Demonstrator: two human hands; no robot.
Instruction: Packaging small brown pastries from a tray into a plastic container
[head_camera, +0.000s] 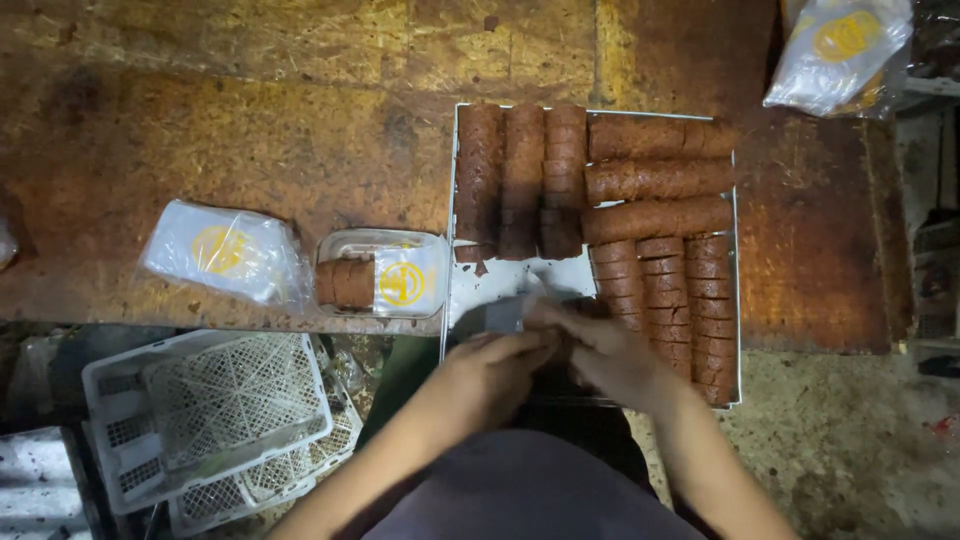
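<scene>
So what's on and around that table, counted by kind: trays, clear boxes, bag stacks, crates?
Metal tray of brown rolls: 1
Clear plastic box, partly filled: 1
Stacks of plastic bags: 2
White crates below: at least 2
Total: 6

Left hand (490, 375) meets right hand (610, 350).

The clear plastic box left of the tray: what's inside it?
The clear plastic box holds a few brown round slices at its left end; a yellow-marked label covers whatever lies behind it.
</scene>
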